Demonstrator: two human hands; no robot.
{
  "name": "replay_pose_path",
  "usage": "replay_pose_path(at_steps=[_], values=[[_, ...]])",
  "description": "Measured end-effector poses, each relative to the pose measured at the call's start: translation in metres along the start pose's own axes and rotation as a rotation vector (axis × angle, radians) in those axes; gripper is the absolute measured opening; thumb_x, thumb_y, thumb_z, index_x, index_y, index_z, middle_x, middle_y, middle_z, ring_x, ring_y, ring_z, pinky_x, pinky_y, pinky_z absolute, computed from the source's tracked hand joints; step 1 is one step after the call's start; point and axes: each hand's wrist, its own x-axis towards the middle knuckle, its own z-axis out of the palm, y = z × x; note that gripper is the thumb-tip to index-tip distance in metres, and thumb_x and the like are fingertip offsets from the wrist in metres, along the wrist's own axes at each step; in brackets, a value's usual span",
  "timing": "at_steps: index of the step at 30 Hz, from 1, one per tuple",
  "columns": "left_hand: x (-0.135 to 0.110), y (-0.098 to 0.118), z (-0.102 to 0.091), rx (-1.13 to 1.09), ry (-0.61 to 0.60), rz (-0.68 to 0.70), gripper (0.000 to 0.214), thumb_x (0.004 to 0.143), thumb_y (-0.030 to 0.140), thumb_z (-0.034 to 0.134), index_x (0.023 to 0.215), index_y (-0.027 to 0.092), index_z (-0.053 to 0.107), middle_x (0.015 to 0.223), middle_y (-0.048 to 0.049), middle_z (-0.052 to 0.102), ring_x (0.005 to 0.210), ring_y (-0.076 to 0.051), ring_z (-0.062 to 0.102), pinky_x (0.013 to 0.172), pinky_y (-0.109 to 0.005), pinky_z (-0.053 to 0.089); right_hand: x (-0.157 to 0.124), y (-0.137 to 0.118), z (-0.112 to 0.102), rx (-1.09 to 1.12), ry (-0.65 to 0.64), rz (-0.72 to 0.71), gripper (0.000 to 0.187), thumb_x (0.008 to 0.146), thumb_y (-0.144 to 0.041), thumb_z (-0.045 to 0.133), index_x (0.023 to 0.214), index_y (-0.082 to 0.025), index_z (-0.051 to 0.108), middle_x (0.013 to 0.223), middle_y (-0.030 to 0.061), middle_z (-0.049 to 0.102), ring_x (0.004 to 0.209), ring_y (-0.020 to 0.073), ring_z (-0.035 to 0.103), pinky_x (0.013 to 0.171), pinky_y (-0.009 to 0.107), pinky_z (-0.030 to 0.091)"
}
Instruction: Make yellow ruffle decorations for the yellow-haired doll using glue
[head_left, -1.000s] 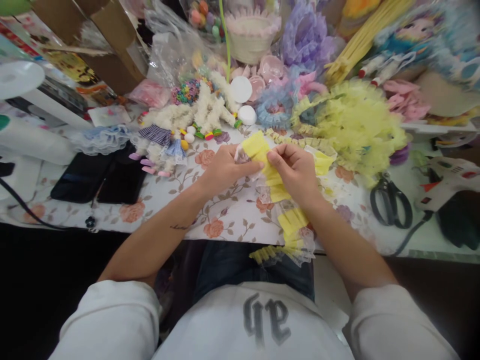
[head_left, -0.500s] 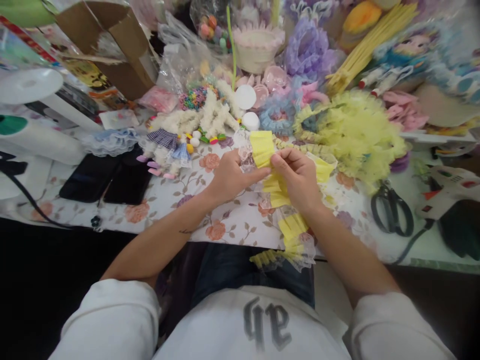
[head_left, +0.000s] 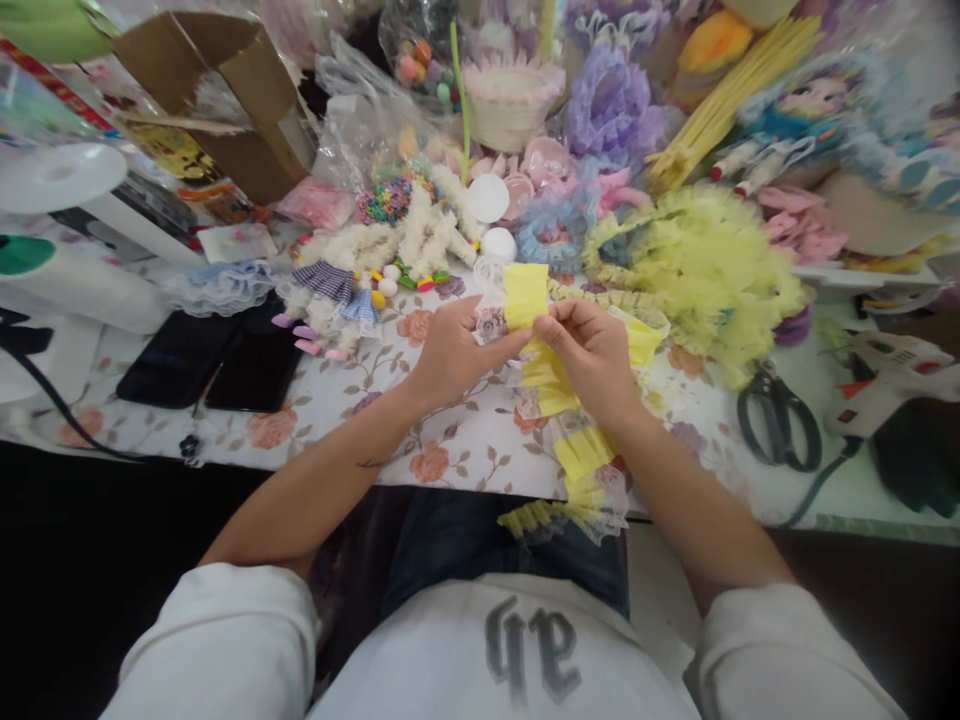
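A long yellow ribbon [head_left: 584,455], pleated and edged with white lace, passes through both hands and hangs over the table's front edge toward the lap. My left hand [head_left: 459,348] is closed on the lacy side of the ribbon, its thumb stretched along the lower part and its fingers partly hidden behind it. From the right, my right hand [head_left: 592,352] pinches the same ribbon between thumb and bent forefinger. Both thumb tips lie close together, just below the flat yellow end that stands up between the hands. Another stretch of ribbon lies behind my right hand.
Black-handled scissors [head_left: 778,420] and a glue gun [head_left: 889,380] with its cord lie at the right. Two dark phones [head_left: 255,360] and small plush dolls [head_left: 337,290] are at the left. Yellow ruffled netting [head_left: 705,270], a pink-rimmed basket [head_left: 512,105] and a cardboard box [head_left: 225,100] crowd the back.
The hands keep their hold on the ribbon and have barely moved, with a slight shift of the thumbs and fingers. The whole view has shifted a little.
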Motion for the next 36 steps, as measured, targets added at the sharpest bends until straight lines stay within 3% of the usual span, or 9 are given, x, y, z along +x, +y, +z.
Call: replay_pose_path(at_steps=[5,10,14,21,26,32,36], values=[[0.001,0.003,-0.001,-0.033,-0.011,0.022,0.022,0.077,0.040,0.078,0.083,0.019,0.076,0.087,-0.0037,0.079,0.080,-0.020,0.070,0.072,-0.030,0.056,-0.001,-0.003,0.001,-0.010,0.001,0.019,0.036,0.085,-0.053,0.069,0.076,-0.020,0.059,0.069,-0.0025,0.054,0.065,0.0104,0.047,0.065,0.027,0.042],[0.002,0.005,-0.003,-0.100,-0.048,-0.057,0.035,0.071,0.051,0.083,0.066,0.018,0.072,0.069,-0.0021,0.072,0.070,-0.019,0.066,0.062,-0.029,0.053,-0.002,-0.005,0.001,0.022,-0.020,0.021,0.037,0.086,-0.053,0.069,0.075,-0.020,0.056,0.068,-0.0033,0.050,0.064,0.0099,0.043,0.063,0.027,0.039],[0.002,0.002,0.000,-0.240,-0.096,-0.138,0.040,0.068,0.056,0.083,0.068,0.017,0.074,0.072,-0.0031,0.073,0.070,-0.018,0.066,0.063,-0.029,0.055,-0.002,-0.006,0.001,0.135,-0.031,0.062,0.036,0.083,-0.050,0.073,0.073,-0.020,0.056,0.067,-0.0041,0.048,0.061,0.0088,0.040,0.058,0.026,0.034],[0.005,-0.008,0.001,-0.342,-0.112,-0.205,0.039,0.068,0.054,0.085,0.064,0.018,0.071,0.065,-0.0021,0.069,0.062,-0.014,0.061,0.058,-0.027,0.050,0.002,-0.003,-0.001,0.054,0.033,0.059,0.035,0.081,-0.050,0.074,0.073,-0.020,0.058,0.067,-0.0034,0.051,0.062,0.0093,0.041,0.059,0.026,0.035],[0.003,-0.005,0.001,-0.369,-0.104,-0.168,0.040,0.070,0.050,0.085,0.059,0.019,0.063,0.061,0.0001,0.062,0.065,-0.014,0.060,0.066,-0.029,0.052,0.002,-0.001,-0.002,0.136,-0.013,0.088,0.038,0.080,-0.052,0.075,0.071,-0.020,0.056,0.066,-0.0040,0.047,0.060,0.0087,0.038,0.056,0.026,0.031],[0.004,-0.010,0.004,-0.410,-0.105,-0.229,0.035,0.072,0.047,0.083,0.065,0.018,0.065,0.064,0.0000,0.065,0.062,-0.012,0.059,0.062,-0.026,0.051,0.003,0.000,-0.001,0.090,0.027,0.084,0.037,0.080,-0.053,0.074,0.074,-0.020,0.057,0.067,-0.0035,0.050,0.062,0.0092,0.041,0.058,0.026,0.035],[0.006,-0.010,0.003,-0.486,-0.158,-0.257,0.034,0.067,0.038,0.086,0.089,0.017,0.070,0.081,-0.0019,0.073,0.074,-0.015,0.067,0.069,-0.027,0.055,0.004,0.001,0.000,0.051,0.084,0.036,0.031,0.082,-0.046,0.074,0.075,-0.020,0.060,0.070,-0.0028,0.055,0.064,0.0095,0.046,0.063,0.026,0.040]])
